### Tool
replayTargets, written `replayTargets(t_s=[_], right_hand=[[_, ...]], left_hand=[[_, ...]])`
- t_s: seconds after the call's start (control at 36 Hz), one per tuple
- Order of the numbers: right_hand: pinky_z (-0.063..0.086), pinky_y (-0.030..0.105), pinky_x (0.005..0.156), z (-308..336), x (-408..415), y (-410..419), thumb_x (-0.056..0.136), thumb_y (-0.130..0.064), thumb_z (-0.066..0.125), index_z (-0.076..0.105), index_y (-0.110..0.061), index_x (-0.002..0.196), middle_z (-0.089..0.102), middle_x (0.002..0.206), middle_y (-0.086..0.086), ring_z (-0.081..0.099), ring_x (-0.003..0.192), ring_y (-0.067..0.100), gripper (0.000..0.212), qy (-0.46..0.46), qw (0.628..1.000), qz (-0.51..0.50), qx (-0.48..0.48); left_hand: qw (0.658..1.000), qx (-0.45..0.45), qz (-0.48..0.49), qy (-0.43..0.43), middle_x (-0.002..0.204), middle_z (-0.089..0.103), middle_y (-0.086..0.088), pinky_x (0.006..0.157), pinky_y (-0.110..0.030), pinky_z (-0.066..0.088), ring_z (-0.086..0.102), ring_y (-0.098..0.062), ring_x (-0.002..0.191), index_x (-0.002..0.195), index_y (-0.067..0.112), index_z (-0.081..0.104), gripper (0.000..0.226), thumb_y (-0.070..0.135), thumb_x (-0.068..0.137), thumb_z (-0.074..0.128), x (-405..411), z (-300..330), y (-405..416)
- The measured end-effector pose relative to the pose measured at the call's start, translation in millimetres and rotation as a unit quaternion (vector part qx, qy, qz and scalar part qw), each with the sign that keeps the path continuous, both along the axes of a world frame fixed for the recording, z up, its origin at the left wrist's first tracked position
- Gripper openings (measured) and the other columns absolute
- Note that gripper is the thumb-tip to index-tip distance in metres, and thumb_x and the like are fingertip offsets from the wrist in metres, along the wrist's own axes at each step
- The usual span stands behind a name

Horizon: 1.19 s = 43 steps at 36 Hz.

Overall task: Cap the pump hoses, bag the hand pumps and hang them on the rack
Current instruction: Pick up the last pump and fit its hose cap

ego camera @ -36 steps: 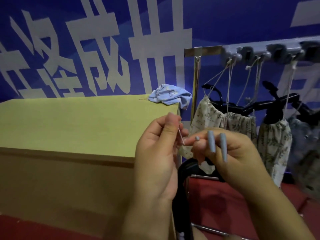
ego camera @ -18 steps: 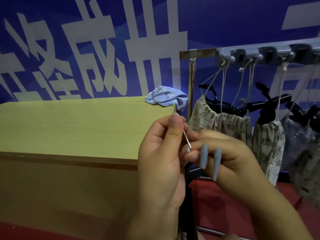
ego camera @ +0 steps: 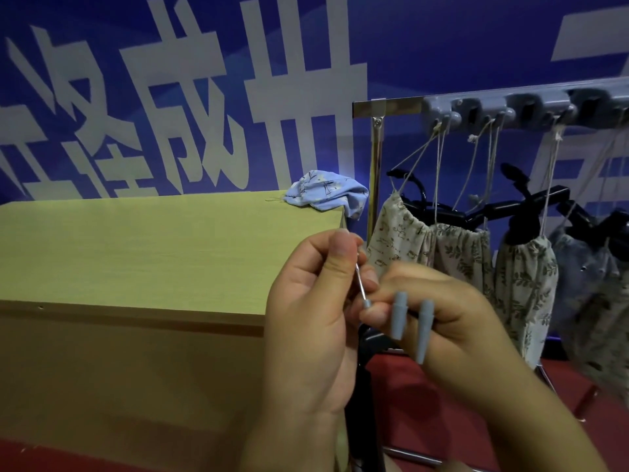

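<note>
**Grey caps, one needle: capping in hand**

Steel first — from my head camera, the thin needle (ego camera: 360,282) at the hose end sits pinched between the thumb and curled fingers of my left hand (ego camera: 311,321). Its long axis runs steeply, leaning a little: the upper end is hidden behind my thumb tip, the lower end points down and to the right, toward my right hand (ego camera: 439,315). A small grey cap (ego camera: 367,304) is right at that lower tip, pinched by my right fingertips, so I judge the step to be capping, with the cap only just started on the needle. How far it is seated I cannot tell.

My right hand is also curled round two more grey caps (ego camera: 410,318), which hang side by side between my fingers, narrow ends pointing down, long axes close to upright. The black pump (ego camera: 362,379) shows only as a dark shape below and between my hands — mostly hidden.

Next, I judge, the cap must be pushed along the needle's own line, up and to the left, without bending the needle or dropping the spare caps.

Bagging and hanging are not yet begun for this pump. A blue cloth bag (ego camera: 326,194) lies on the far corner of the yellow table (ego camera: 136,250), and the rack (ego camera: 510,105) to the right already carries several filled bags (ego camera: 476,260) on strings.
</note>
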State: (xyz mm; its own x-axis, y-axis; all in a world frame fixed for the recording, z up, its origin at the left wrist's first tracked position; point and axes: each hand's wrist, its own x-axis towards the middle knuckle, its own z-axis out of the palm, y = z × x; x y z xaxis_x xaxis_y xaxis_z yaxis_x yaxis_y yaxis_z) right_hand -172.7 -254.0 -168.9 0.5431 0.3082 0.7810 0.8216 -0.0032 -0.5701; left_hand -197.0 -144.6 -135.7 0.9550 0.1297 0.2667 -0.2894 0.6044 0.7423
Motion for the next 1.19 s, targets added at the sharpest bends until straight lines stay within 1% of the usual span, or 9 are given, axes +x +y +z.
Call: replayTargets(t_s=[0.11,0.33,0.44,0.56,0.81,0.94,1.03,1.11,1.19], right_hand=[[0.044,0.016,0.067,0.4,-1.2,1.7,0.089,-0.035,0.057,0.066,-0.019,0.08,0.056,0.071,-0.003,0.056,0.07,0.006,0.021,0.008,1.0,0.002,0.003],[0.038,0.012,0.065,-1.6,-1.8,7.2,0.09,-0.029,0.056,0.056,-0.02,0.07,0.045,0.068,-0.011,0.048,0.066,0.0,0.023,-0.021,0.999,-0.023,0.01],[0.046,0.018,0.067,-1.0,-1.9,5.8,0.09,-0.028,0.057,0.063,-0.024,0.078,0.056,0.072,-0.006,0.058,0.072,0.005,0.014,-0.018,0.999,-0.043,0.023],[0.048,0.019,0.072,1.6,-1.7,2.7,0.089,-0.029,0.058,0.068,-0.02,0.085,0.062,0.079,-0.002,0.063,0.08,0.011,0.014,0.013,1.0,-0.012,0.009],[0.052,0.031,0.082,-2.0,-2.4,3.7,0.095,-0.025,0.047,0.065,-0.015,0.1,0.063,0.095,0.001,0.063,0.096,0.014,0.021,0.017,0.999,-0.021,-0.03],[0.049,0.042,0.072,-3.9,-0.2,7.2,0.095,-0.023,0.048,0.063,-0.007,0.088,0.061,0.086,0.007,0.062,0.084,0.024,0.022,0.018,0.998,-0.058,-0.008],[0.049,0.038,0.068,0.3,-2.0,6.3,0.094,-0.023,0.047,0.061,-0.015,0.082,0.059,0.081,0.0,0.06,0.079,0.02,0.02,0.01,0.998,-0.069,-0.006],[0.047,0.026,0.069,2.1,-1.7,9.1,0.094,-0.021,0.046,0.053,-0.039,0.078,0.054,0.08,-0.019,0.058,0.077,0.009,0.024,-0.034,0.995,-0.095,-0.009],[0.046,0.022,0.069,0.3,-2.7,11.2,0.095,-0.022,0.044,0.055,-0.026,0.082,0.054,0.081,-0.014,0.057,0.078,0.007,0.018,-0.055,0.993,-0.107,-0.003]], left_hand=[[1.0,-0.004,0.019,-0.024,0.055,0.053,0.002,0.043,-0.015,0.041,0.046,-0.006,0.046,0.062,0.018,0.063,0.014,0.024,0.075,0.062,0.9,-0.5,-2.5],[0.997,-0.053,0.063,0.014,0.051,0.046,0.0,0.044,-0.017,0.04,0.043,-0.012,0.052,0.075,0.008,0.054,0.023,0.03,0.068,0.059,-2.9,1.7,-12.2],[0.998,-0.021,0.051,0.03,0.055,0.059,-0.001,0.045,-0.02,0.048,0.054,-0.009,0.048,0.074,0.008,0.056,0.023,0.03,0.067,0.059,-4.5,1.5,-9.4],[0.999,0.03,0.016,0.036,0.084,0.074,-0.012,0.059,-0.027,0.055,0.067,-0.014,0.071,0.072,0.011,0.06,0.021,0.031,0.065,0.061,-5.0,-1.3,-2.8],[0.999,0.037,0.003,0.028,0.059,0.066,0.001,0.048,-0.016,0.049,0.067,-0.009,0.062,0.074,0.005,0.058,0.021,0.026,0.072,0.057,-3.1,1.2,6.9],[0.999,0.039,-0.009,0.015,0.082,0.073,-0.014,0.057,-0.019,0.053,0.069,-0.014,0.07,0.063,0.014,0.072,0.02,0.03,0.065,0.061,-5.1,0.4,6.5],[0.999,0.03,-0.013,0.006,0.085,0.073,-0.015,0.065,-0.024,0.057,0.07,-0.017,0.073,0.068,0.011,0.075,0.026,0.032,0.067,0.058,-7.3,-0.5,4.7],[0.999,0.029,-0.014,-0.01,0.088,0.073,-0.015,0.071,-0.026,0.057,0.07,-0.019,0.079,0.069,0.009,0.075,0.028,0.033,0.064,0.062,-8.6,-1.5,2.7],[0.999,0.028,0.007,-0.026,0.086,0.073,-0.014,0.068,-0.024,0.056,0.07,-0.018,0.079,0.068,0.009,0.073,0.026,0.031,0.063,0.062,-8.5,-2.8,1.5]])
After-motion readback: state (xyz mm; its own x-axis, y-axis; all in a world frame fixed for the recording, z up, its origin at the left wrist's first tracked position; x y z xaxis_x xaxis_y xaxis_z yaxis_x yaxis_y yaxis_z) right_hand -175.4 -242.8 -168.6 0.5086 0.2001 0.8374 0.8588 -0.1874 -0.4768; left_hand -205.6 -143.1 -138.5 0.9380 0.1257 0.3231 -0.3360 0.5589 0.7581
